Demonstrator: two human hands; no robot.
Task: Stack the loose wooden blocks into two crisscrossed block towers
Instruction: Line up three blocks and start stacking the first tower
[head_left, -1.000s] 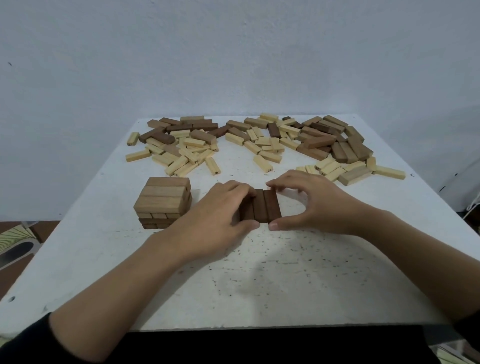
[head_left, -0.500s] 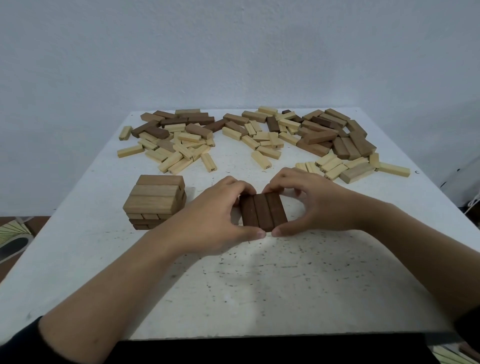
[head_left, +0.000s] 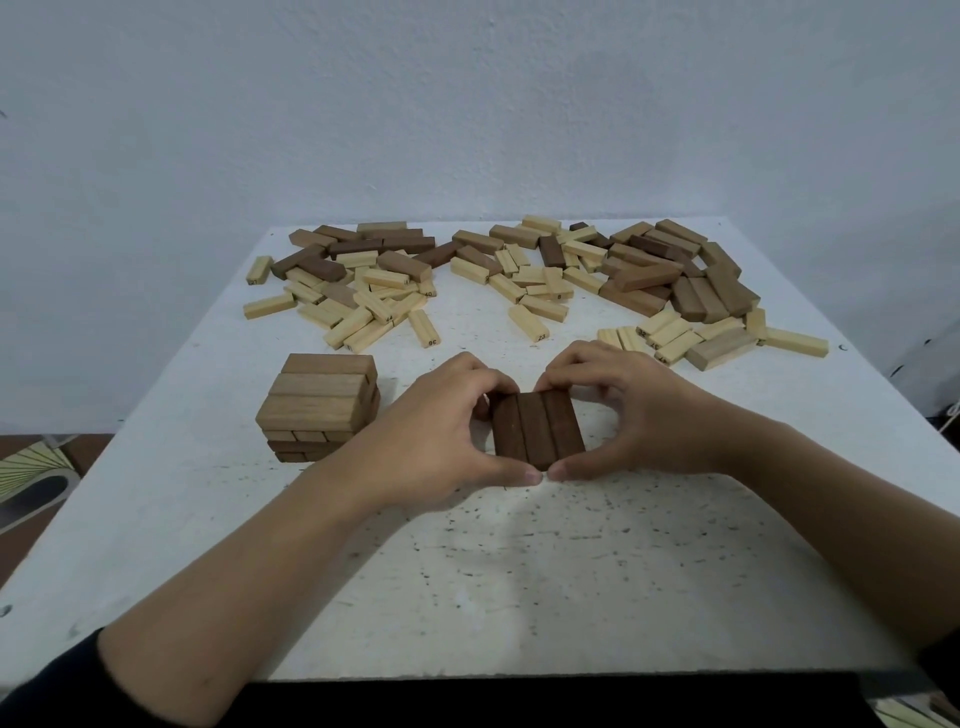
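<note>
Three dark brown blocks (head_left: 536, 430) lie flat side by side on the white table (head_left: 519, 582), forming a square layer. My left hand (head_left: 436, 436) curls round their left side and my right hand (head_left: 628, 415) curls round their right side; the thumb tips almost touch at the near edge. Fingers hide the far edge of the layer. A short crisscrossed tower (head_left: 319, 405) of mid-brown blocks stands to the left, apart from my left hand. Loose pale and dark blocks (head_left: 374, 283) lie scattered across the back of the table.
A second heap of loose brown and pale blocks (head_left: 675, 286) fills the back right, some reaching near my right hand. A pale wall rises behind the table. Floor and a patterned object (head_left: 31, 467) show past the left edge.
Both hands have closed in on the three dark blocks, squaring them together; the thumbs moved to meet at the near edge. The view shifted slightly.
</note>
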